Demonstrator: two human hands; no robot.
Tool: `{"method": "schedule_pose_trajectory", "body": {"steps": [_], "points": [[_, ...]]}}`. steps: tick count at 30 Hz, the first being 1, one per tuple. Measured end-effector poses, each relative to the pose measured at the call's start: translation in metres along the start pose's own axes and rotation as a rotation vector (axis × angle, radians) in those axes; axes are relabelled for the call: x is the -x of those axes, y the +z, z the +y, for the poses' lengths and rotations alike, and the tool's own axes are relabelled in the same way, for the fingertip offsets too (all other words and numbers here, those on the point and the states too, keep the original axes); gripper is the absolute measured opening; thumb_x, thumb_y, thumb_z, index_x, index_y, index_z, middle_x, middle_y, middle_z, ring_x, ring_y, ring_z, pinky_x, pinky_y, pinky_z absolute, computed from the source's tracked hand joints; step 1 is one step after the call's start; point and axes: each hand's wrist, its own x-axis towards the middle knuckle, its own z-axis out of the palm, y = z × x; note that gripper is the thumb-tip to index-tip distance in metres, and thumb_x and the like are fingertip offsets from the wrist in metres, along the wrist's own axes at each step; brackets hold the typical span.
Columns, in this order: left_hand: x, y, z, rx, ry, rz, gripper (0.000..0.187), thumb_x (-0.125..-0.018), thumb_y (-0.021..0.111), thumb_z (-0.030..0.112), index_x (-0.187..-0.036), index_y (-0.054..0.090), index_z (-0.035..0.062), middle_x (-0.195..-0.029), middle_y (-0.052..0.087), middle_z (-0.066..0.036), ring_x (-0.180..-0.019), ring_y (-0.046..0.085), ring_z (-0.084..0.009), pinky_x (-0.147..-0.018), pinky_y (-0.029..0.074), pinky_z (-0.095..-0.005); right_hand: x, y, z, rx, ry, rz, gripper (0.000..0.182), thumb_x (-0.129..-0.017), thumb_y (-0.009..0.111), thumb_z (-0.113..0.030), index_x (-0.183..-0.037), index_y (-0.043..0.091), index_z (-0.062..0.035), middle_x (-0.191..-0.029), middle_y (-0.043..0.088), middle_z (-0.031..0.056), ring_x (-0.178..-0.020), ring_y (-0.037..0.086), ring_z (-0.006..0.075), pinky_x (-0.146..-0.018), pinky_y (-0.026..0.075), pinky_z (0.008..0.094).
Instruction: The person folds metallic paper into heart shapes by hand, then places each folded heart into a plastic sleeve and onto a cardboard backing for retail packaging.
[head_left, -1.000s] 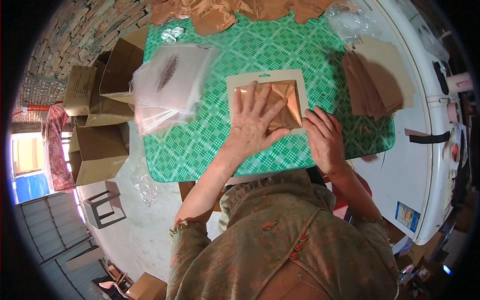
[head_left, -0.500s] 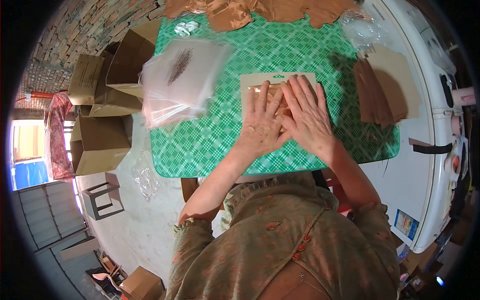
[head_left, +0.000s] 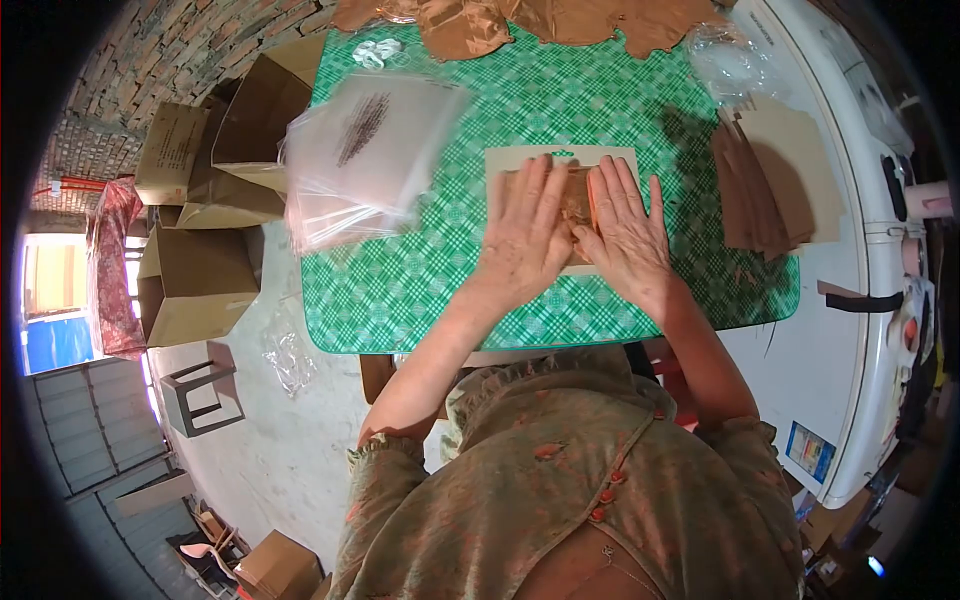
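Both hands' grip flat atop copper fabric (head_left: pixel 578 200) on card (head_left: pixel 520 160)

Left hand (head_left: pixel 527 235) and right hand (head_left: pixel 624 228) lie flat, side by side, fingers spread, pressing folded copper-brown cloth (head_left: pixel 577 196) onto beige card (head_left: pixel 520 160). Card rests on green checked tablecloth (head_left: pixel 430 280). Stack of clear plastic bags (head_left: pixel 365 150) left of card, apart from it. Pile of brown card sheets (head_left: pixel 775 175) at right. More brown cloth (head_left: pixel 520 15) at far edge. Open cardboard boxes (head_left: pixel 200 270) on floor at left.
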Motion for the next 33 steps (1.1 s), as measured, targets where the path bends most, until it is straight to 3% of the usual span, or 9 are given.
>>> {"method": "schedule_pose_trajectory", "body": {"steps": [1, 4, 11, 21, 27, 30, 33], "points": [[-0.001, -0.005, -0.002, 0.038, -0.029, 0.009, 0.069, -0.105, 0.050, 0.029, -0.164, 0.032, -0.0021, -0.171, 0.028, -0.024, -0.161, 0.023, -0.0399, -0.132, 0.013, -0.0574, 0.000, -0.001, 0.000, -0.001, 0.004, 0.001, 0.083, -0.108, 0.046, -0.052, -0.167, 0.023, 0.0022, -0.177, 0.017, 0.0175, -0.166, 0.007, 0.0287, -0.131, -0.004, 0.0583], [-0.007, -0.008, -0.012, -0.127, -0.018, 0.055, 0.066, -0.108, 0.048, 0.029, -0.164, 0.033, -0.0020, -0.170, 0.032, -0.025, -0.160, 0.027, -0.0376, -0.132, 0.015, -0.0547, 0.000, -0.002, -0.002, -0.016, 0.010, 0.004, 0.081, -0.108, 0.047, -0.049, -0.167, 0.025, 0.0025, -0.177, 0.018, 0.0180, -0.166, 0.008, 0.0292, -0.131, -0.003, 0.0582], [-0.013, 0.006, -0.025, -0.234, -0.018, 0.007, 0.070, -0.107, 0.053, 0.041, -0.162, 0.038, 0.0014, -0.168, 0.038, -0.023, -0.158, 0.032, -0.0382, -0.131, 0.020, -0.0534, 0.000, -0.004, -0.003, -0.061, 0.018, 0.030, 0.081, -0.107, 0.050, -0.047, -0.165, 0.026, 0.0032, -0.175, 0.022, 0.0191, -0.165, 0.012, 0.0306, -0.131, 0.000, 0.0588], [-0.012, 0.007, -0.026, -0.275, 0.014, 0.032, 0.062, -0.107, 0.052, 0.043, -0.158, 0.048, 0.0068, -0.164, 0.043, -0.023, -0.154, 0.036, -0.0400, -0.127, 0.025, -0.0580, 0.008, -0.003, 0.008, -0.020, 0.034, 0.086, 0.079, -0.106, 0.052, -0.048, -0.163, 0.033, 0.0031, -0.174, 0.028, 0.0180, -0.164, 0.017, 0.0291, -0.131, 0.002, 0.0595], [-0.012, 0.008, -0.026, -0.300, 0.018, 0.034, 0.060, -0.108, 0.050, 0.043, -0.158, 0.048, 0.0095, -0.164, 0.042, -0.023, -0.153, 0.037, -0.0406, -0.125, 0.026, -0.0591, 0.016, -0.016, 0.000, 0.024, -0.054, 0.141, 0.076, -0.105, 0.056, -0.044, -0.164, 0.035, -0.0019, -0.174, 0.029, 0.0158, -0.164, 0.019, 0.0279, -0.131, 0.003, 0.0594], [-0.013, 0.008, -0.027, -0.307, 0.018, 0.026, 0.059, -0.108, 0.050, 0.043, -0.158, 0.048, 0.0099, -0.164, 0.042, -0.023, -0.153, 0.037, -0.0408, -0.125, 0.027, -0.0591, 0.021, -0.006, -0.016, -0.048, -0.125, 0.065, 0.075, -0.104, 0.057, -0.043, -0.164, 0.036, -0.0039, -0.173, 0.030, 0.0147, -0.164, 0.019, 0.0276, -0.131, 0.003, 0.0594], [-0.013, 0.008, -0.027, -0.304, 0.015, 0.023, 0.059, -0.108, 0.051, 0.043, -0.158, 0.048, 0.0101, -0.164, 0.043, -0.023, -0.152, 0.038, -0.0411, -0.125, 0.027, -0.0590, 0.024, -0.005, -0.012, -0.062, -0.064, 0.077, 0.076, -0.103, 0.059, -0.043, -0.164, 0.036, -0.0039, -0.173, 0.032, 0.0145, -0.163, 0.020, 0.0284, -0.131, 0.004, 0.0597]]}}
